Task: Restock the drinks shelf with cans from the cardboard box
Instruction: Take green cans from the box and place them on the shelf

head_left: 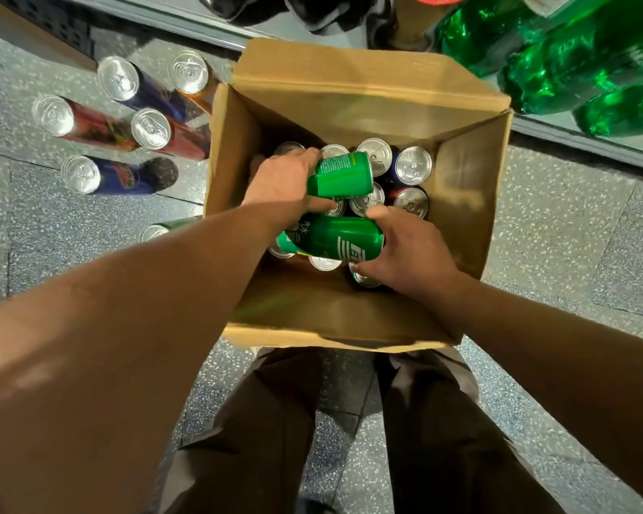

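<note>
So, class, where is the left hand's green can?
Head view, centre: that green can lies sideways in the left hand, over upright cans inside the cardboard box.

Pretty bright overall, light looks like it's coming from overhead. Silver tops of the boxed cans and the floor cans catch hard white glare, and the green bottles top right are full of blown-out sparkles. Inside the cardboard box it goes dark under the far flap, with a faint green cast on the near flap. Print on the upper green can and lower green can is sharp. Forearms look stretched and soft toward the bottom edge, while the speckled floor stays fairly crisp
</note>
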A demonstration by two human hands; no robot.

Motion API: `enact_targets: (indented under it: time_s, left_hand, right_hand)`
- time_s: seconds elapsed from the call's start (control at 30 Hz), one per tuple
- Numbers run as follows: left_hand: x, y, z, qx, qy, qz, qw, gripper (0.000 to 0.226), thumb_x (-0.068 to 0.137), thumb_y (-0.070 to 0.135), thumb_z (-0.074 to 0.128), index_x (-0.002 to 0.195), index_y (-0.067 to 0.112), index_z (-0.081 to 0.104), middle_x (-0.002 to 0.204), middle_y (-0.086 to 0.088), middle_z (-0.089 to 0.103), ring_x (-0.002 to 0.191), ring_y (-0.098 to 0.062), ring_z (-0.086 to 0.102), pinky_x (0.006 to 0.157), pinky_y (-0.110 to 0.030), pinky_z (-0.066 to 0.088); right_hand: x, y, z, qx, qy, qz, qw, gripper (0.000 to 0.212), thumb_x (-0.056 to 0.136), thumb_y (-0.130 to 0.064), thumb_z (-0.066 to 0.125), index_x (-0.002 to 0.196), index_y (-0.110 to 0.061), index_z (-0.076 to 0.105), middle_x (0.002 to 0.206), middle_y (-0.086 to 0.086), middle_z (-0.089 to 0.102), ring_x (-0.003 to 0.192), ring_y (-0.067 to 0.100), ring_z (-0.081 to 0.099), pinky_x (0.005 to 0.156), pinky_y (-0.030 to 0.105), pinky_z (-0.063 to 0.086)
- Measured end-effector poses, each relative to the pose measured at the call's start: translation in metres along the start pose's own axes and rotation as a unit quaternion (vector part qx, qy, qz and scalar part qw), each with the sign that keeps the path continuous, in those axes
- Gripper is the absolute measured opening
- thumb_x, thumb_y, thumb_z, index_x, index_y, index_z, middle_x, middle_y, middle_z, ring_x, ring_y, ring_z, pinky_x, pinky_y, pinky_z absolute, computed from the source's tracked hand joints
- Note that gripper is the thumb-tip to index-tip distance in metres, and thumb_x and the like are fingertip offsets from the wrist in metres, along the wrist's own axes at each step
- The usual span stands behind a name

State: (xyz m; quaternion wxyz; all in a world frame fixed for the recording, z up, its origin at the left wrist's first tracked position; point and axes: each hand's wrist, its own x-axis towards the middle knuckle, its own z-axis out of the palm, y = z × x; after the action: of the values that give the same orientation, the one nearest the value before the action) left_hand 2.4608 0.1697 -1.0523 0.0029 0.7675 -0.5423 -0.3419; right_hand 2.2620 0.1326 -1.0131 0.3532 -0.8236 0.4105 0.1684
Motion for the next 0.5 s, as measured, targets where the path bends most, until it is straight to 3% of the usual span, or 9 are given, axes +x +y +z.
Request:
enact_targets:
  time_s: [0.23,0.4,0.5]
  left_hand:
    - [-0.018,0.004,-0.008,-0.074,0.024,-0.002,0.997,0.062,0.072,0.046,0.077,0.119,0.014,0.053,0.114,-0.009,0.062,0.101,-0.026,0.059,0.081,-0.031,0.040]
    - [-0.035,0.009,-0.018,-0.130,0.012,0.000,0.991,0.061,0.070,0.038,0.081,0.118,0.017,0.052,0.114,-0.005,0.061,0.100,-0.020,0.056,0.084,-0.033,0.040]
    - [-0.044,0.013,-0.026,-0.146,0.011,0.000,0.989,0.061,0.069,0.038,0.082,0.118,0.018,0.051,0.114,-0.004,0.060,0.093,-0.011,0.049,0.080,-0.028,0.037]
  right_hand:
    - [-0.011,-0.002,-0.018,0.013,0.044,-0.007,0.999,0.056,0.059,-0.033,0.082,0.106,-0.014,0.058,0.101,0.004,0.059,0.092,0.024,0.056,0.070,0.030,0.042]
    - [-0.024,-0.003,-0.032,0.024,0.082,-0.025,0.996,0.049,0.057,-0.020,0.082,0.096,-0.005,0.057,0.096,0.008,0.056,0.089,0.026,0.054,0.070,0.034,0.045]
    - [-0.034,-0.006,-0.041,0.028,0.095,-0.027,0.995,0.052,0.055,-0.019,0.084,0.098,-0.006,0.059,0.097,0.007,0.055,0.089,0.023,0.053,0.069,0.026,0.040]
